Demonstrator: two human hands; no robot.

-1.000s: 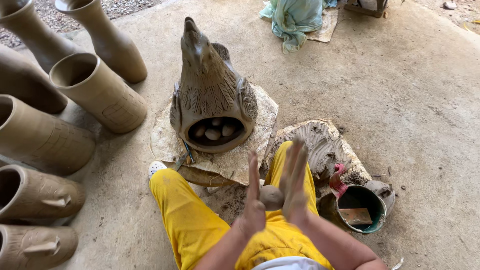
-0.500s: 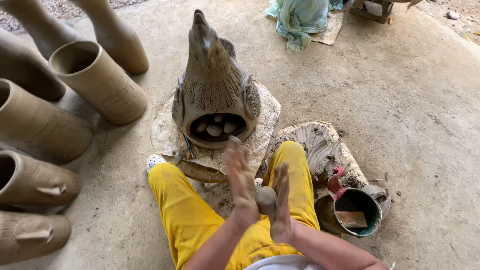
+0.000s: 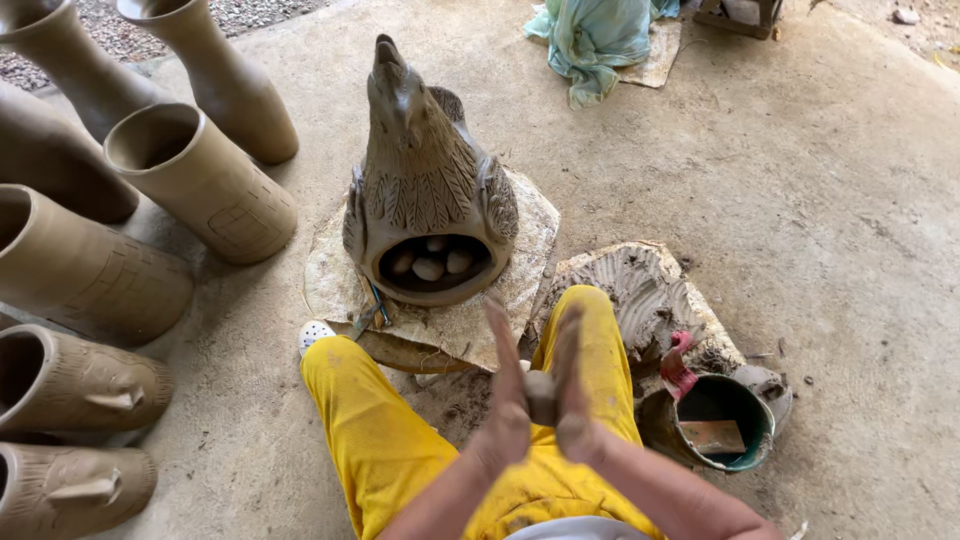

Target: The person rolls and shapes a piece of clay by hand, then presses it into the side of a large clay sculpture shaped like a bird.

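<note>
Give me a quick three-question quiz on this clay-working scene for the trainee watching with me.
1. True or false: the clay lump is pressed between the left hand and the right hand.
2. What lies inside the opening of the hen-shaped clay figure?
A. small clay balls
B. a brush
C. water
3. Fill in: the green bucket stands on the person's ____ side, beside the yellow trouser leg.

Key
1. True; both palms face each other with the lump between them.
2. A, the small clay balls.
3. right.
</note>
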